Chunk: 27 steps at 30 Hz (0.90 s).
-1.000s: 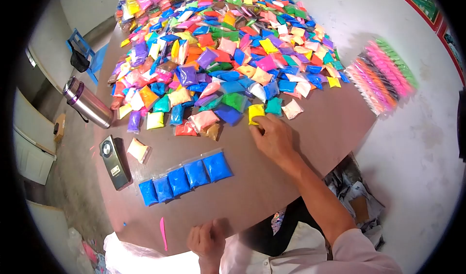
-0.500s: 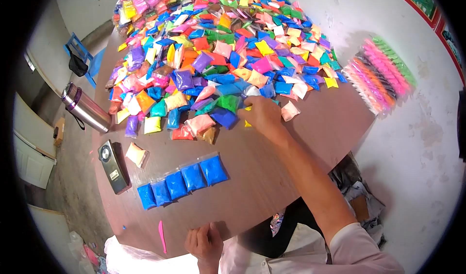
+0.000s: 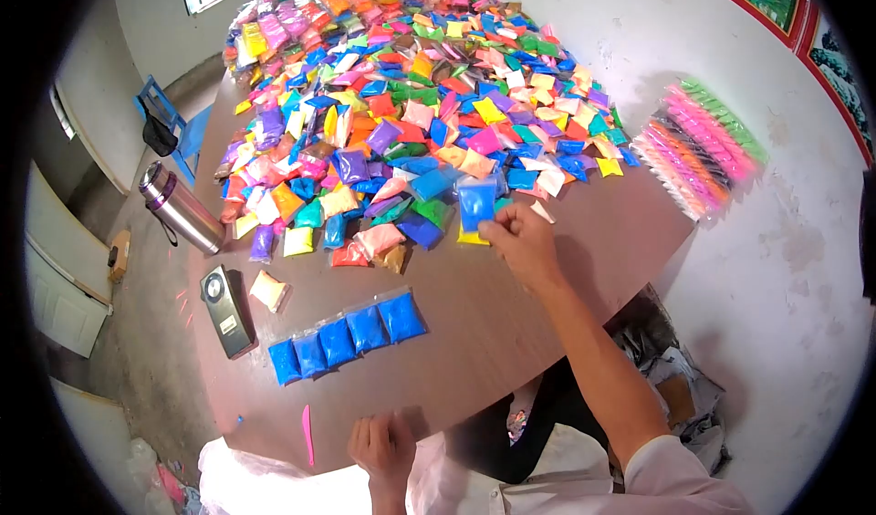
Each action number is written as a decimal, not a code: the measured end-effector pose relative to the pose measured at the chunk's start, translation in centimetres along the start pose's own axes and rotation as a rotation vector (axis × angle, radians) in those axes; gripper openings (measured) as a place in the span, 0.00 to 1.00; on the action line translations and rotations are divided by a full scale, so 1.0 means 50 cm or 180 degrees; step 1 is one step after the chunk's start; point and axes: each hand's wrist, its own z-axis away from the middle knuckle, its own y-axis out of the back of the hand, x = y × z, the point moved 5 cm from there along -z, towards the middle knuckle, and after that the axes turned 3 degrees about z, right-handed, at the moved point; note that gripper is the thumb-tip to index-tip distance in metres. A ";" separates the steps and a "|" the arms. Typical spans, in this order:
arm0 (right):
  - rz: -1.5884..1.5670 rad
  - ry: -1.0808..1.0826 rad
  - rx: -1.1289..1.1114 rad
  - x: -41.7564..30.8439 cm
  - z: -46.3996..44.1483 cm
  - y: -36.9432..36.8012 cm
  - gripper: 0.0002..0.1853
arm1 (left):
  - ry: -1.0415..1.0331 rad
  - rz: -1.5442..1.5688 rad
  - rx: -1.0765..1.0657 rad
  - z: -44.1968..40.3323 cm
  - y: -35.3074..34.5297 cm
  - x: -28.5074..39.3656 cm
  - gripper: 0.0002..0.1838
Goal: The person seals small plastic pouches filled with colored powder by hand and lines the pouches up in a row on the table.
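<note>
My right hand pinches a small clear bag of blue clay-like material by its edge, holding it up at the near side of a big heap of coloured packets. Just below the bag, part of a yellow packet shows. My left hand rests at the table's near edge, fingers curled in, with nothing visible in them. A row of several blue packets lies flat between the heap and my left hand. To the left of that hand is a pink plastic knife-like tool.
A steel flask stands at the table's left edge, near a dark box-like device with a round dial. One pale peach packet lies beside the device. Bundled pink, orange and green strips lie at the right by the wall.
My right hand has come up and back from the heap's edge with a blue packet in its fingers. The left hand stays in place. The camera view has shifted slightly.
</note>
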 end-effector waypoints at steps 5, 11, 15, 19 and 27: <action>-0.0579 -0.0394 -0.0366 0.005 0.206 -0.002 0.13 | 0.0224 -0.0129 -0.0341 -0.007 0.008 0.020 0.06; -0.1276 -0.0540 -0.1119 0.012 0.418 -0.065 0.21 | 0.1973 0.2409 -0.0858 -0.037 -0.045 0.050 0.16; -0.0852 -0.0267 -0.1241 0.010 0.448 -0.074 0.21 | 0.2043 0.2739 -0.0939 -0.009 -0.055 0.031 0.13; -0.0860 -0.0101 -0.1636 -0.012 0.432 -0.088 0.18 | 0.2016 0.2912 -0.0921 -0.004 -0.049 0.020 0.10; -0.1173 -0.0220 -0.1470 0.028 0.398 -0.111 0.07 | 0.1987 0.2864 -0.0926 0.001 -0.055 0.006 0.06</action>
